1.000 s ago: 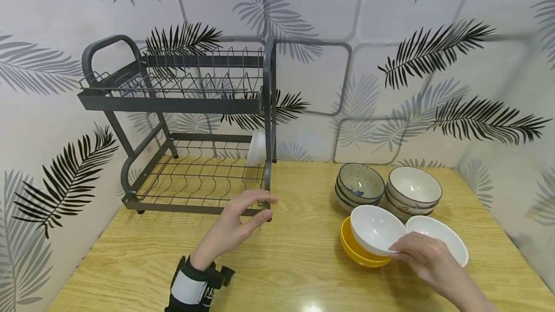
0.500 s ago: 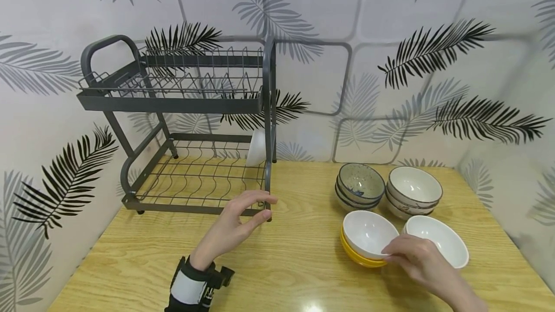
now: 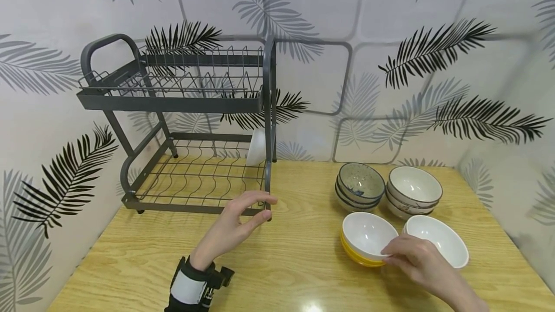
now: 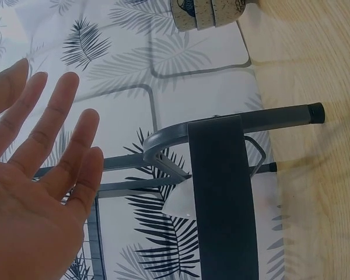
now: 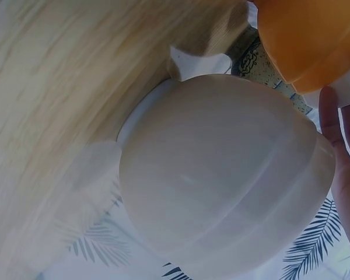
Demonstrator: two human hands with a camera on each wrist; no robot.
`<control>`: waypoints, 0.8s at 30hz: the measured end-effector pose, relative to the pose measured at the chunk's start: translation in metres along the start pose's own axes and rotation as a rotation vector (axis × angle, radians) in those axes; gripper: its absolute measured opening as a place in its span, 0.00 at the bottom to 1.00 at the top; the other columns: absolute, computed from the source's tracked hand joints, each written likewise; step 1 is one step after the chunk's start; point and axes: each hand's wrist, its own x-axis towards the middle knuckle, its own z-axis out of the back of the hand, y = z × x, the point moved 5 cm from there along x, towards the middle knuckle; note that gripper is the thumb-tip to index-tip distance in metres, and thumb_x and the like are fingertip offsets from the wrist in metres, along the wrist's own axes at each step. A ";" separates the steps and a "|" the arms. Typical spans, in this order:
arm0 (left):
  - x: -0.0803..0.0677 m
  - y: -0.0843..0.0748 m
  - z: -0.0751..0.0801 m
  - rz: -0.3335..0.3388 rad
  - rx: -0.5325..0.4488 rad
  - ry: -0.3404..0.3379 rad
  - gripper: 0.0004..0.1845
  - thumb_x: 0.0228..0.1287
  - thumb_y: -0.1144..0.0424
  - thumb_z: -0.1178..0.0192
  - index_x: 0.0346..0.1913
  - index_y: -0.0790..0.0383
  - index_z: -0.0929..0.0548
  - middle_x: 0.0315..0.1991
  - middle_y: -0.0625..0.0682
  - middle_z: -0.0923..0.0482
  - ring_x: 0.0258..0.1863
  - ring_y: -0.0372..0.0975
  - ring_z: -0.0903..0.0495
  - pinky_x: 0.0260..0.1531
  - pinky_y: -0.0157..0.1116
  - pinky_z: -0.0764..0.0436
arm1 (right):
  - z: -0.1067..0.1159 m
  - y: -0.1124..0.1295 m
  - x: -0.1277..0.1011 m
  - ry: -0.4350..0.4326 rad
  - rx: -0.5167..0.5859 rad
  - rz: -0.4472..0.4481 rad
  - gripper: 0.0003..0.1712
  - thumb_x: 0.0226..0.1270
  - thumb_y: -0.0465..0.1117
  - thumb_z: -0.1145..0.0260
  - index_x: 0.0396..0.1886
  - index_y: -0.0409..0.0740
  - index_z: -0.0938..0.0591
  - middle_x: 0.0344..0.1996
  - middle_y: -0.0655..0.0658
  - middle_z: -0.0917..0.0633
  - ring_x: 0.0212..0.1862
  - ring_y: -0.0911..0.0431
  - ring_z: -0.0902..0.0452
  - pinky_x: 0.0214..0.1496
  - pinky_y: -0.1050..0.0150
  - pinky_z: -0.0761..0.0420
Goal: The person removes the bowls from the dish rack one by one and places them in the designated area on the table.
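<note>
My right hand (image 3: 416, 261) pinches the rim of a white bowl (image 3: 369, 235), which sits nested in the yellow bowls (image 3: 362, 257) on the table. In the right wrist view, my fingertips (image 5: 329, 108) are at the edge just beyond the yellow bowl (image 5: 306, 41). Close beside that hand stand other white bowls (image 3: 440, 240), large in the right wrist view. My left hand (image 3: 234, 225) holds nothing and hovers by the front right corner of a dark two-tier dish rack (image 3: 173, 105), its fingers loosely bent. A white bowl (image 3: 257, 148) leans at the right end of the lower tier.
Behind the yellow bowls stand a stack of speckled grey bowls (image 3: 361, 184) and a stack of cream bowls with dark rims (image 3: 414, 189). The wooden table (image 3: 295, 273) meets a leaf-patterned wall (image 3: 312, 81) at the back.
My right hand has lowered the white bowl from a tilt over the yellow bowls to nested inside them, shifting slightly left. The left hand has stayed put.
</note>
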 end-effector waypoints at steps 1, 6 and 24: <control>0.000 0.000 0.000 -0.002 -0.003 0.002 0.15 0.70 0.64 0.38 0.58 0.58 0.18 0.59 0.52 0.18 0.64 0.47 0.22 0.64 0.52 0.23 | 0.000 0.000 0.000 0.003 0.007 -0.005 0.16 0.71 0.54 0.39 0.31 0.50 0.14 0.26 0.55 0.14 0.31 0.66 0.24 0.34 0.79 0.25; 0.001 0.000 -0.001 -0.013 -0.009 0.006 0.15 0.70 0.65 0.38 0.58 0.58 0.18 0.59 0.53 0.17 0.63 0.47 0.22 0.63 0.52 0.22 | 0.000 0.001 0.000 0.018 0.003 -0.022 0.14 0.71 0.54 0.37 0.33 0.51 0.14 0.29 0.55 0.13 0.32 0.66 0.23 0.36 0.80 0.24; 0.000 0.001 -0.002 0.000 0.005 0.007 0.15 0.70 0.65 0.38 0.58 0.59 0.18 0.59 0.52 0.17 0.63 0.47 0.22 0.64 0.49 0.22 | 0.003 0.004 -0.001 0.033 -0.080 -0.044 0.07 0.54 0.40 0.22 0.34 0.51 0.12 0.32 0.57 0.11 0.38 0.64 0.19 0.53 0.83 0.26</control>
